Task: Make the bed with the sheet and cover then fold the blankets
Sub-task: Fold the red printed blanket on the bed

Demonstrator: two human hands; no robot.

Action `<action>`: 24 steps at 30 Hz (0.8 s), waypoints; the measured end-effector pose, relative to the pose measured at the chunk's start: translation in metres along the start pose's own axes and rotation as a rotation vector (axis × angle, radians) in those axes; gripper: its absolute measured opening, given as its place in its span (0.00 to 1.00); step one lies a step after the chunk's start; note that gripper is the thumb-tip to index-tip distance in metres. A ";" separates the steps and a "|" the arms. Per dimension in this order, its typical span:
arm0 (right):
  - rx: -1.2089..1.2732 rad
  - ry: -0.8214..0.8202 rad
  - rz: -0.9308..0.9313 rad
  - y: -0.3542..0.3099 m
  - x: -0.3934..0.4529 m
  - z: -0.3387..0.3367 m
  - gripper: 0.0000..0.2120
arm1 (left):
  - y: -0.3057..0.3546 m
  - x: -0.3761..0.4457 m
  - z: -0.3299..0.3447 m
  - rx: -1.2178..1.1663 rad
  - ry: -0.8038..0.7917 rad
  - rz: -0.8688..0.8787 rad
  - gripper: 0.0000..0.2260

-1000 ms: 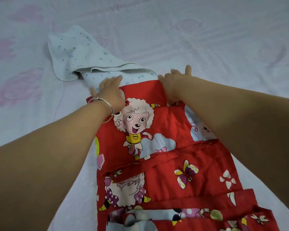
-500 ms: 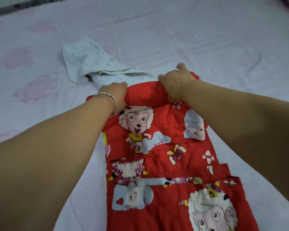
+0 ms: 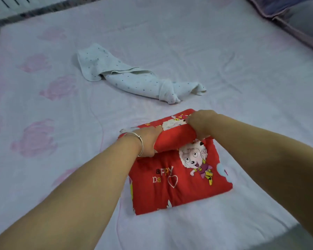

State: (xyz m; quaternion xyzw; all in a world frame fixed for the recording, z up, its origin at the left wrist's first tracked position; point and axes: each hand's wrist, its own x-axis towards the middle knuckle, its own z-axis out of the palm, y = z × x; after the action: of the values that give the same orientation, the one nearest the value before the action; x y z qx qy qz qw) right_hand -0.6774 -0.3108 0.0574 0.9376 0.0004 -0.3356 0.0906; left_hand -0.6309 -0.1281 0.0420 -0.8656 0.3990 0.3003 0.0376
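Observation:
A red blanket (image 3: 177, 183) printed with cartoon sheep lies folded into a compact rectangle on the bed, near its front edge. My left hand (image 3: 149, 141), with a silver bangle on the wrist, grips the left end of the blanket's rolled far edge. My right hand (image 3: 199, 123) grips the right end of that same fold, which is lifted and curled toward me. A small pale dotted blanket (image 3: 134, 81) lies crumpled and twisted further up the bed, apart from both hands.
The bed is covered by a white sheet (image 3: 242, 78) with faint pink flower prints. A grey and purple cover (image 3: 294, 17) is bunched at the far right corner. The bed's left edge and a dark floor strip (image 3: 25, 13) show at the top left.
Both hands closed on the far edge of the long red blanket and pulled it toward me, folding it into a short rectangle. The pale dotted blanket is now fully uncovered.

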 end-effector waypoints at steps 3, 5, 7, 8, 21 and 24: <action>-0.034 -0.022 0.012 -0.014 -0.029 0.028 0.19 | 0.023 -0.022 0.033 0.038 -0.042 0.033 0.22; -0.037 -0.062 0.027 -0.027 -0.040 0.053 0.19 | 0.036 -0.032 0.059 0.065 -0.052 0.059 0.21; -0.026 -0.137 0.050 -0.041 -0.043 0.083 0.22 | 0.044 -0.037 0.088 0.088 -0.063 0.081 0.20; -0.030 -0.179 0.053 -0.049 -0.044 0.096 0.21 | 0.047 -0.039 0.103 0.108 -0.081 0.080 0.21; 0.385 -0.243 -0.013 -0.061 0.014 0.103 0.18 | 0.042 0.012 0.132 0.091 0.025 0.010 0.42; 0.353 -0.381 0.052 -0.071 0.021 0.128 0.28 | 0.042 0.016 0.139 0.084 -0.173 0.012 0.47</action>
State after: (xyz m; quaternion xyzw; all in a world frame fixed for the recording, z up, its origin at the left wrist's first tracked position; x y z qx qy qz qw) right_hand -0.7465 -0.2641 -0.0651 0.8586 -0.0991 -0.4984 -0.0673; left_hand -0.7217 -0.1249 -0.0730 -0.8316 0.4119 0.3570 0.1064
